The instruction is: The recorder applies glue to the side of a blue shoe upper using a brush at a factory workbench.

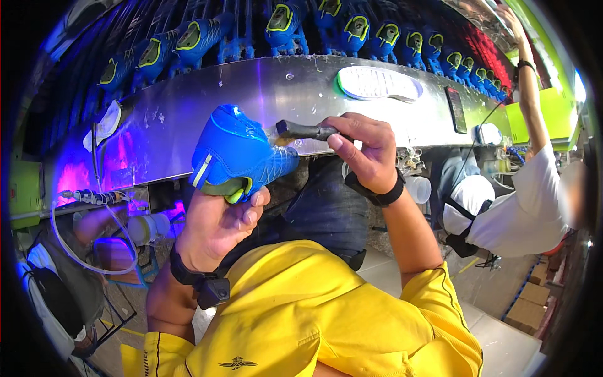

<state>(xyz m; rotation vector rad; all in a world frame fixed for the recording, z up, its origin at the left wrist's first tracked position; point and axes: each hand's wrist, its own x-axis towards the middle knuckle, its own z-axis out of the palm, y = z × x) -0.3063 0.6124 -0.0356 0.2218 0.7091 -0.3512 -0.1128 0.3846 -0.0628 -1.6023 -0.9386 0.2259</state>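
My left hand (217, 226) grips a blue shoe upper (232, 157) with yellow-green collar lining from below, its collar turned down toward the palm. The upper's underside faces up and away, and its surface shines as if wet. Between the thumb and fingers of my right hand (370, 147) is a brush (304, 131) with a dark handle. Its bristle end reaches the toe side of the upper; whether it touches is hard to tell. Past both hands, a white shoe sole (380, 83) with a green edge lies on the metal bench (295, 88).
Blue uppers (281, 22) stand in a row on a rack behind the bench. A dark phone (456, 110) lies at the right. One co-worker (521, 201) sits at the right, an arm raised to the rack; another person (63, 276) sits at the left. Cardboard boxes (527, 308) stand lower right.
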